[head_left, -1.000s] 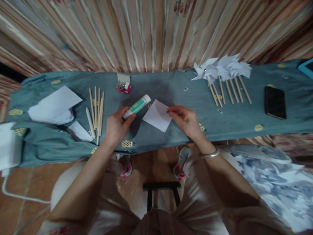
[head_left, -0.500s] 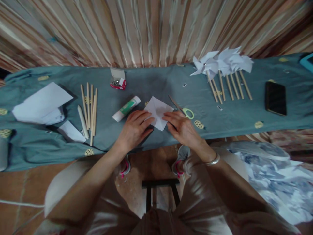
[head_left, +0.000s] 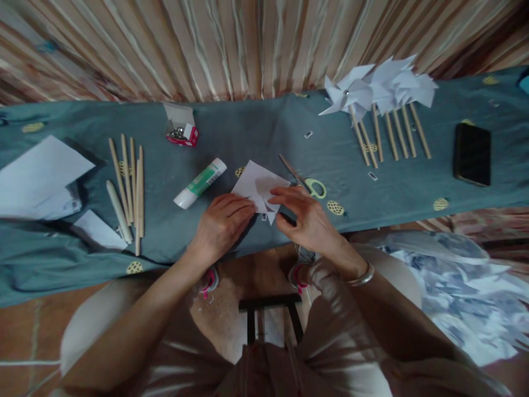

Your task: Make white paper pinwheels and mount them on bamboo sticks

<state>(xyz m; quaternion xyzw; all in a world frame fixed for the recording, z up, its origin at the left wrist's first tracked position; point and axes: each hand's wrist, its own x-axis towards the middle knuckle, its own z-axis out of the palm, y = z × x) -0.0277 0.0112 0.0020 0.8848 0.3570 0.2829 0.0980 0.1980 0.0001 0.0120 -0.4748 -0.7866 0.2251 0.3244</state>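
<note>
One paper square [head_left: 258,181] lies on the cloth [head_left: 248,129], the left hand [head_left: 221,226] touching its edge, grip unclear, the right hand [head_left: 308,218] with thumb and fingers parted; probably light and easily creased, it suits a gentle pinch near a corner

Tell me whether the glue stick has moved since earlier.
Yes: the glue stick went from the left hand down onto the cloth, farther left from the pineapple print by the paper.

head-worn view, facing forward and down over both hands [head_left: 223,223]
</note>
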